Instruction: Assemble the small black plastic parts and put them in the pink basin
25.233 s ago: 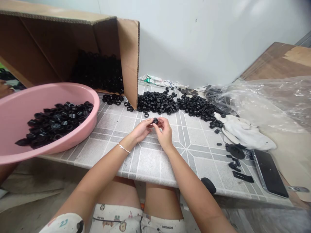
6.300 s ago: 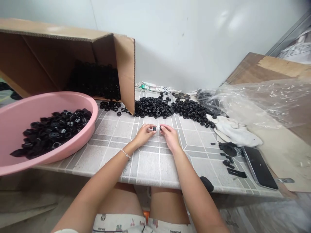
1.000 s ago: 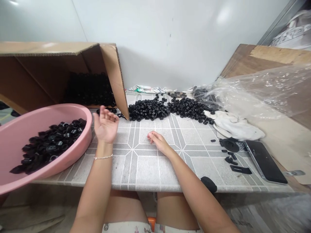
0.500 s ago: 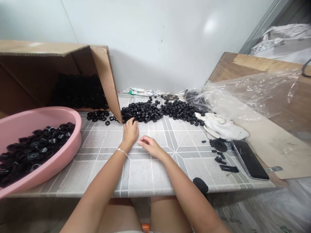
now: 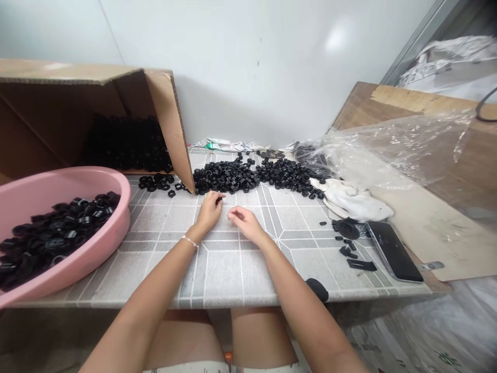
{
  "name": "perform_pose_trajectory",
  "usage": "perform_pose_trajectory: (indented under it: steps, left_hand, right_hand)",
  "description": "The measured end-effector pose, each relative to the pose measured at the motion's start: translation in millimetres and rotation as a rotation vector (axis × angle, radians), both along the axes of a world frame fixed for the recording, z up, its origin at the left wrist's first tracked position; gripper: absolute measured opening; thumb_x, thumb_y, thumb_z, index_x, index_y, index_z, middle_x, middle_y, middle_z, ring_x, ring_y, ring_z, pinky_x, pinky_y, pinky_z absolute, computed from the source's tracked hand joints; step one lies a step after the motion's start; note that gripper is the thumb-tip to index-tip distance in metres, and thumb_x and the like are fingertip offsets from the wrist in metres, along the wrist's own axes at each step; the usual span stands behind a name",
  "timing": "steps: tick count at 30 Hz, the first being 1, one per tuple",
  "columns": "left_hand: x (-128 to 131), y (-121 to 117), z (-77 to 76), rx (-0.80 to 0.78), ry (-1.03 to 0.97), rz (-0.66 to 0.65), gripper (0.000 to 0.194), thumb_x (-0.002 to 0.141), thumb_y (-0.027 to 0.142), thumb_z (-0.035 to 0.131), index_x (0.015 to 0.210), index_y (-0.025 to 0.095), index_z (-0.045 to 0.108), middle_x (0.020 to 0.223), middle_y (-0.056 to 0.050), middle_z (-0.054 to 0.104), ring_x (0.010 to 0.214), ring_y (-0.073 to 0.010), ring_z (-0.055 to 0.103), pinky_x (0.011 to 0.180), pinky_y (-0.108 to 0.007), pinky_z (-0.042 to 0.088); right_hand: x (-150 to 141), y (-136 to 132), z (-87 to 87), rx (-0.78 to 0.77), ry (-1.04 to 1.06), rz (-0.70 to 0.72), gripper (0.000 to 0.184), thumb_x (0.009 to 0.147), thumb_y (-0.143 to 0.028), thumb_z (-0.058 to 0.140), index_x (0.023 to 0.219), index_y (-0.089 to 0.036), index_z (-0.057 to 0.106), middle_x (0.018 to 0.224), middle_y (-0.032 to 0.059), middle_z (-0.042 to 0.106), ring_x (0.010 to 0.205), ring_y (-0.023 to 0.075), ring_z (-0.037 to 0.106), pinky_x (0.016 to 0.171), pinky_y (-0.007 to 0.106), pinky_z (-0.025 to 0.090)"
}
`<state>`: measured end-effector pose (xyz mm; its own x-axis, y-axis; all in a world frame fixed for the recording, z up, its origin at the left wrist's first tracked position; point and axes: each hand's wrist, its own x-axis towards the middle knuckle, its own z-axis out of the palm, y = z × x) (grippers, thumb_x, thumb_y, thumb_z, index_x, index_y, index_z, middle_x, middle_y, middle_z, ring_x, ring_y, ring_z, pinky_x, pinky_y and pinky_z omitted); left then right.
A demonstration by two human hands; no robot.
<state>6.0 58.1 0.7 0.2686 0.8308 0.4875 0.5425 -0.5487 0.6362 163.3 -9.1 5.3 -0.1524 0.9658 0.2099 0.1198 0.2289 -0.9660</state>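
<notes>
My left hand [image 5: 209, 211] sits at the near edge of a heap of small black plastic hexagonal parts [image 5: 248, 175], its fingertips pinched on one small black part [image 5: 219, 199]. My right hand [image 5: 244, 224] rests on the grey tiled tabletop [image 5: 225, 274] just to the right, fingers loosely apart and holding nothing I can see. More of these parts fill a pink plastic basin [image 5: 124, 223] on the left and spill inside a tipped cardboard box [image 5: 128, 145].
A white cloth [image 5: 353, 204] and a crumpled plastic sheet [image 5: 388, 150] lie to the right. Beyond them are a black phone [image 5: 394, 252] and a flat black piece [image 5: 361, 264]. A rounded black object [image 5: 317, 289] sits at the table's front edge.
My left hand has come down from its raised open pose to the heap and drawn slightly back with its fingers pinched. My right hand has shifted a little to the right.
</notes>
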Motion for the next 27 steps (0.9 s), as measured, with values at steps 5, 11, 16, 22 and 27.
perform_pose_trajectory:
  steps: [5, 11, 16, 22, 27]
  left_hand:
    - [-2, -45, 15.8, -0.217, -0.209, -0.131, 0.017, 0.078, 0.021, 0.051, 0.090, 0.020, 0.063, 0.097, -0.004, 0.059, 0.095, -0.0175, 0.056, 0.079, -0.028, 0.048]
    - [8, -72, 5.6, -0.465, -0.526, -0.180, 0.022, 0.069, 0.014, 0.051, 0.090, 0.019, 0.051, 0.082, 0.000, 0.056, 0.080, -0.0129, 0.056, 0.077, -0.026, 0.044]
    - [7, -63, -2.7, -0.543, -0.541, -0.143, 0.014, 0.071, 0.019, 0.056, 0.084, 0.017, 0.056, 0.081, -0.001, 0.056, 0.078, -0.0136, 0.053, 0.078, -0.028, 0.042]
    - [8, -58, -10.3, -0.566, -0.581, -0.167, 0.020, 0.070, 0.022, 0.064, 0.087, 0.017, 0.055, 0.090, -0.003, 0.061, 0.090, -0.0158, 0.057, 0.089, -0.032, 0.042]
    - [6, -61, -8.0, -0.662, -0.728, -0.173, 0.030, 0.069, 0.017, 0.066, 0.093, 0.018, 0.048, 0.097, -0.006, 0.067, 0.096, -0.0178, 0.063, 0.095, -0.039, 0.044]
  right_hand:
    - [93, 40, 36.6, 0.180, -0.083, -0.699, 0.016, 0.084, -0.032, 0.046, 0.081, -0.020, 0.056, 0.076, 0.0030, 0.060, 0.071, 0.0154, 0.054, 0.071, 0.032, 0.042]
    - [197, 50, 5.0, -0.020, -0.571, -0.909, 0.012, 0.070, -0.012, 0.057, 0.067, -0.021, 0.048, 0.085, 0.0100, 0.058, 0.092, 0.0250, 0.048, 0.085, 0.043, 0.031]
    - [219, 39, -17.1, -0.033, -0.634, -0.868, 0.015, 0.066, -0.012, 0.058, 0.069, -0.021, 0.047, 0.079, 0.0090, 0.057, 0.091, 0.0264, 0.047, 0.089, 0.046, 0.029]
    - [153, 49, -3.4, 0.061, -0.453, -0.776, 0.019, 0.067, -0.028, 0.062, 0.077, -0.021, 0.048, 0.082, 0.0058, 0.059, 0.079, 0.0205, 0.055, 0.079, 0.039, 0.044]
    - [43, 35, 9.3, 0.112, 0.145, -0.390, 0.032, 0.066, -0.039, 0.072, 0.083, -0.021, 0.052, 0.082, 0.0004, 0.060, 0.077, 0.0152, 0.057, 0.076, 0.032, 0.048]
